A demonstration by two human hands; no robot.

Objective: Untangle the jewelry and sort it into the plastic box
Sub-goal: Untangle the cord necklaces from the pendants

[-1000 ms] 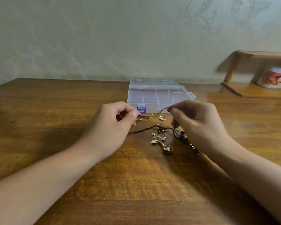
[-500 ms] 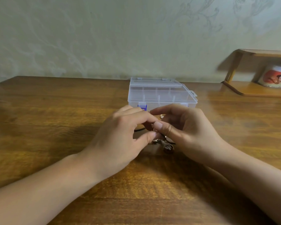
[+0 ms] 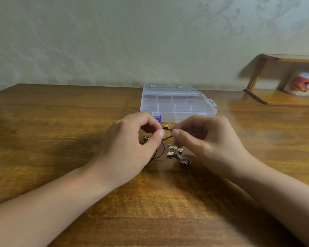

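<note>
Both hands (image 3: 168,139) apparently pinching cord (image 3: 167,129)

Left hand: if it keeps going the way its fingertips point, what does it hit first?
Probably the right hand: the left hand points across at it, both pinching the dark cord's knot. Depth is unclear.

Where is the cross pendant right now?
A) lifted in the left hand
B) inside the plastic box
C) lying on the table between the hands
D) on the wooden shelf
C: the cross pendant lies flat on the table, below the left hand and right hand, which pinch the dark cord.
</note>
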